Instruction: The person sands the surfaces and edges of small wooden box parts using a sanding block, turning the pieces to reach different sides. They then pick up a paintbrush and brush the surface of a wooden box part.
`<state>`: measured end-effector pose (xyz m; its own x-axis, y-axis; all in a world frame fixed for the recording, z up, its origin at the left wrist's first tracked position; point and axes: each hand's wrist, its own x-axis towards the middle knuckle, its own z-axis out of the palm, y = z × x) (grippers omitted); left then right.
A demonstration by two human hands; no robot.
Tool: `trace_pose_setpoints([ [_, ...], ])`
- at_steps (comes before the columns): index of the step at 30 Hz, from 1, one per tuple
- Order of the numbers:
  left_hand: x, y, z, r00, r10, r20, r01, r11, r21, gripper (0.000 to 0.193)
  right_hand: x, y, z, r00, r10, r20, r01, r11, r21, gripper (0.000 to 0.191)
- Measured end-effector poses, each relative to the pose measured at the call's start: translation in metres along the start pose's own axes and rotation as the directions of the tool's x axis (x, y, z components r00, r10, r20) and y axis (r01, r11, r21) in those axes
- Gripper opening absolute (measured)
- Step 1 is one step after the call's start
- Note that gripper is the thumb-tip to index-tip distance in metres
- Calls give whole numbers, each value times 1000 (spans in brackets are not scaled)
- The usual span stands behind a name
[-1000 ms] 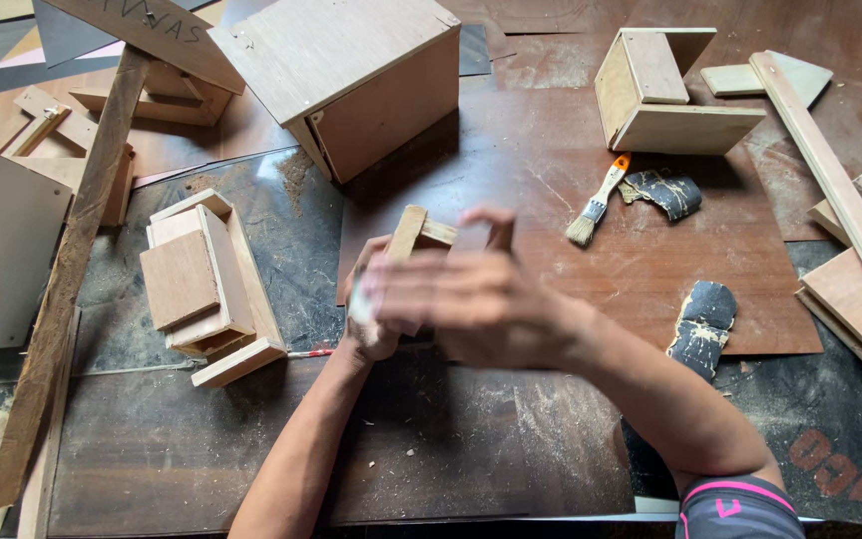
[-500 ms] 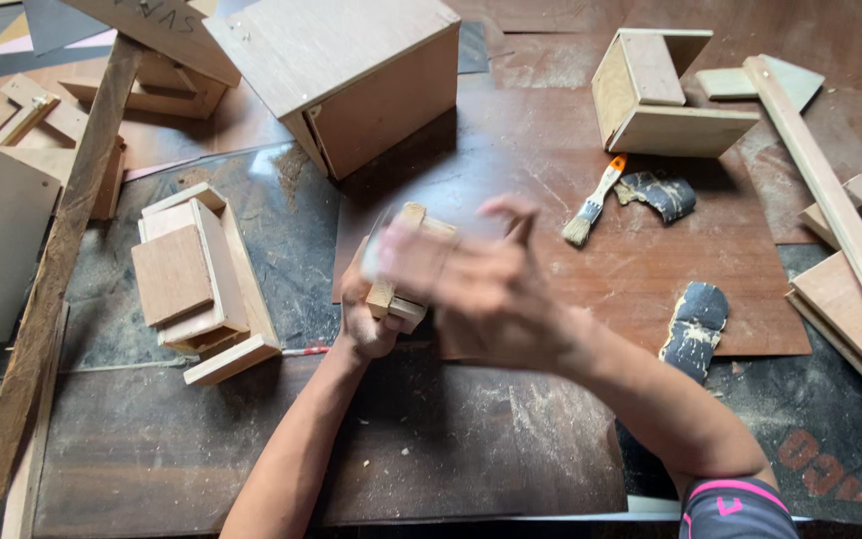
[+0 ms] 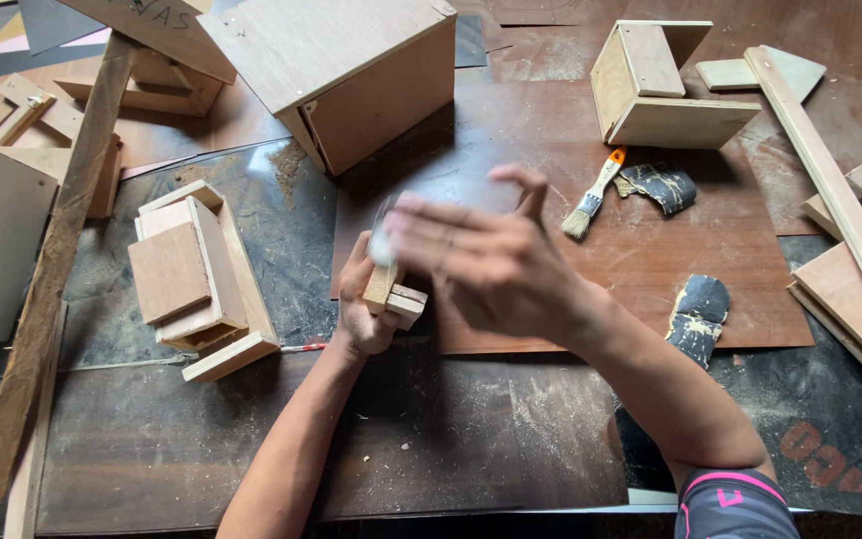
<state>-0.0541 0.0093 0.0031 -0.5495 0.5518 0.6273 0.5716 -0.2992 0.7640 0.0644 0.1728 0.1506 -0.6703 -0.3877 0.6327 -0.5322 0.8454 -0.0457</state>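
The workbench (image 3: 431,439) filled the frame, its sheets dusted with sawdust; a large plywood box (image 3: 351,70) stood at upper centre, a smaller open box (image 3: 655,90) at upper right, a stack of offcuts (image 3: 197,279) at centre left. The right hand (image 3: 486,265), blurred, lay over the small wooden assembly (image 3: 396,294) at centre frame; half a second earlier it had sat slightly lower and further left, so a rubbing stroke was judged in progress. Its fingers were extended and close together, seemingly pressing a pale pad; what exactly they held could not be told. The left hand (image 3: 361,314) gripped the assembly from beneath, fingers curled round it, position unchanged. A paintbrush (image 3: 596,195) and two sandpaper scraps (image 3: 655,185) lay untouched at right.
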Motion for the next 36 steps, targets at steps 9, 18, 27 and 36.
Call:
trace_pose_setpoints([
  [9,1,8,1,996,-83,35,88,975,-205,107,-4,4,0,986,-74,148,16,932,363,46],
  [18,7,18,0,998,-61,33,64,993,-101,113,-8,19,-12,997,31,76,-47,975,216,52],
  [27,-1,7,2,992,-114,50,124,952,-280,102,-7,21,0,971,-202,128,173,962,209,35],
  [36,-10,-11,4,985,-119,124,158,913,-377,105,-10,22,10,986,-150,74,117,932,343,29],
])
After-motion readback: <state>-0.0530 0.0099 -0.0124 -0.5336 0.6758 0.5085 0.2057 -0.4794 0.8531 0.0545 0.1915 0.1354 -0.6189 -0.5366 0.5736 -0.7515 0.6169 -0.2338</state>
